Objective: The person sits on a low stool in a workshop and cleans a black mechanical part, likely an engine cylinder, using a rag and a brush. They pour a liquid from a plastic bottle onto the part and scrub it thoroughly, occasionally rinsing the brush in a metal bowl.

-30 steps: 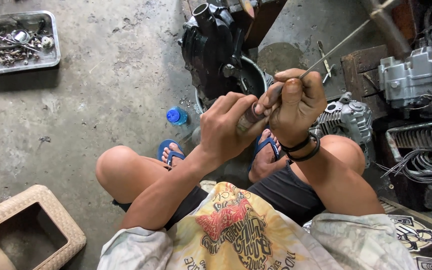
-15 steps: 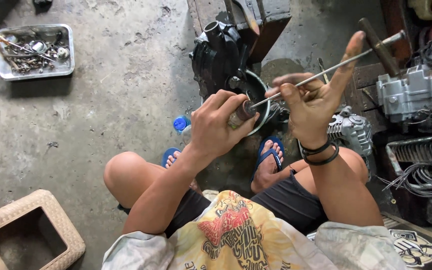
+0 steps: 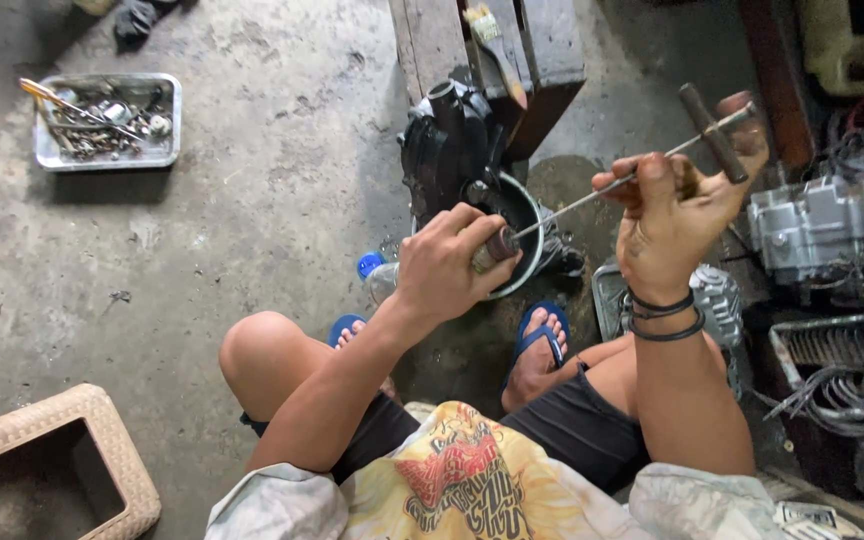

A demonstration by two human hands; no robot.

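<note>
**Thin T-handled rod held between two hands over the workshop floor**

The left hand [image 3: 447, 268] is clenched around a small cylindrical part [image 3: 495, 247], of which only the dark brownish end shows past the curled fingers. Out of that end runs a thin metal rod [image 3: 592, 198], slanting up and to the right. The right hand [image 3: 677, 215] grasps the rod's far end: the fingertips pinch the shaft near the middle of its length, and the raised forefinger and thumb reach up to the dark crossbar handle [image 3: 714, 131], which sits across the rod's top. So the rod spans the gap between both hands, with the cylinder buried in the left fist and the handle at the right fingertips. Two dark bands circle the right wrist.

Below the hands sits a round metal basin [image 3: 527, 255], just beside a black engine casing [image 3: 449, 150]. A blue-capped bottle [image 3: 377, 272] lies near the person's foot in a blue sandal [image 3: 542, 335]. A silver engine block [image 3: 822, 225] stands at the right. Well apart, at upper left, a metal tray [image 3: 107, 120] holds loose tools and small parts. A woven stool [image 3: 47, 460] stands at lower left.
</note>
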